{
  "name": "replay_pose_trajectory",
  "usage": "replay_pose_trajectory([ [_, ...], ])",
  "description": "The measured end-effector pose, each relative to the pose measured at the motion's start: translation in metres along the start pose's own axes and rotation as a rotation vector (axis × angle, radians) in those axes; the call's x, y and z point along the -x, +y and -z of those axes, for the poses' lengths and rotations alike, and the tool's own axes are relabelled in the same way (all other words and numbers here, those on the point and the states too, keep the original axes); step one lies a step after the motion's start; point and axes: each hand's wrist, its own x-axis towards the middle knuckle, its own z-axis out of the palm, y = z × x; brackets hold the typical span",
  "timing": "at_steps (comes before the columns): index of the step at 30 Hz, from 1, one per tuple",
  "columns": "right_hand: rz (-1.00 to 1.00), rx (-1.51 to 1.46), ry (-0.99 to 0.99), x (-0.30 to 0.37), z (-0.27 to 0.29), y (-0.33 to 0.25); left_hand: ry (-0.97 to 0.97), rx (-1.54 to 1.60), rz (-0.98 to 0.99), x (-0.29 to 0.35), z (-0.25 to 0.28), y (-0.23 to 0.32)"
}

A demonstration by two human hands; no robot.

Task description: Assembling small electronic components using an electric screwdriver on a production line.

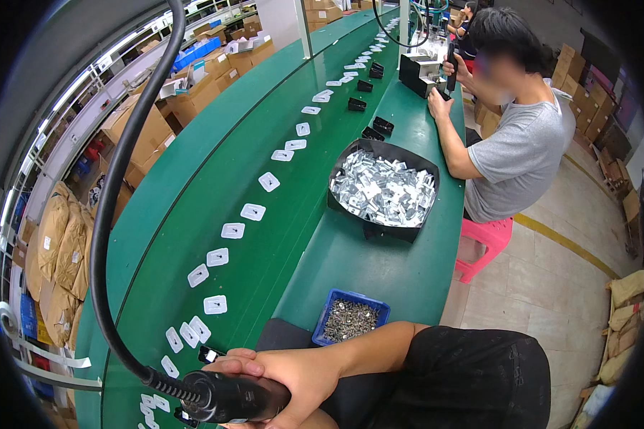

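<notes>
My right hand (303, 374) is wrapped round a black electric screwdriver (247, 397) at the lower edge, its forearm coming in from the right. A thick black cable (101, 236) runs from the tool's end up to the top. Below this hand a strip of skin shows at the picture's edge, probably my left hand (320, 420); its fingers are hidden. A small black part (209, 354) lies on the green belt just beyond my right fingers. Near my forearm stands a blue bin (315, 336) of small metal screws.
White rectangular pieces (215, 304) lie in a long row on the green conveyor belt (279, 236). A black tray (433, 171) of silvery metal parts sits on the bench. At the far right a co-worker (515, 143) sits on a pink stool (488, 243), holding a black tool.
</notes>
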Motion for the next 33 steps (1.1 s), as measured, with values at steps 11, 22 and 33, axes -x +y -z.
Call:
replay_pose_trajectory([
  [11, 0.043, -0.079, 0.024, -0.006, -0.007, -0.009, 0.348, -0.106, 0.106, 0.019, 0.023, -0.002],
  [22, 0.092, 0.06, -0.063, -0.008, 0.001, -0.007, 0.4, -0.095, 0.061, 0.011, -0.005, -0.014],
  [33, 0.01, -0.131, 0.035, 0.01, 0.008, 0.004, 0.558, -0.367, 0.454, -0.016, -0.04, 0.02],
])
